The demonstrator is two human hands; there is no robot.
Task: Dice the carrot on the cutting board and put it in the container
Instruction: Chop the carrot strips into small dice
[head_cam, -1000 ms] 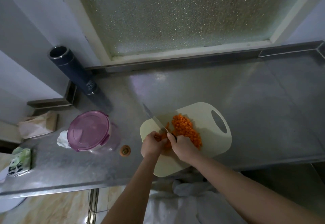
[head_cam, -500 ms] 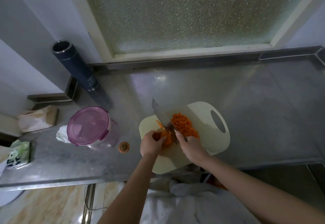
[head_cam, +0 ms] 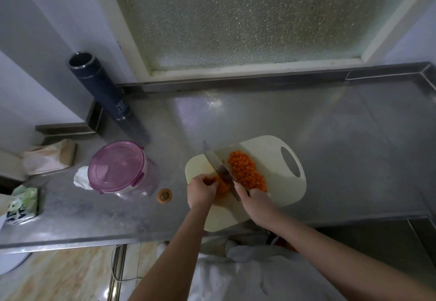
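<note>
A cream cutting board (head_cam: 271,149) lies on the steel counter. A heap of diced carrot (head_cam: 246,170) sits on its middle. My left hand (head_cam: 201,191) grips the uncut carrot piece (head_cam: 221,186) at the board's left end, fingers curled over it. My right hand (head_cam: 256,200) grips the handle of a cleaver (head_cam: 218,167), whose blade stands between the carrot piece and the diced heap. The container (head_cam: 119,167), clear with a pink lid clipped on, stands on the counter left of the board.
A cut-off carrot top (head_cam: 164,195) lies between container and board. A tall dark flask (head_cam: 103,90) stands at the back left. A paper bag (head_cam: 50,156), a white tissue (head_cam: 81,178) and a green packet (head_cam: 22,202) lie at the far left. The counter's front edge (head_cam: 94,241) is close.
The cleaver went from low on the board to raised and tilted, its blade face showing. My left hand kept its hold on the carrot piece. The diced heap stayed put.
</note>
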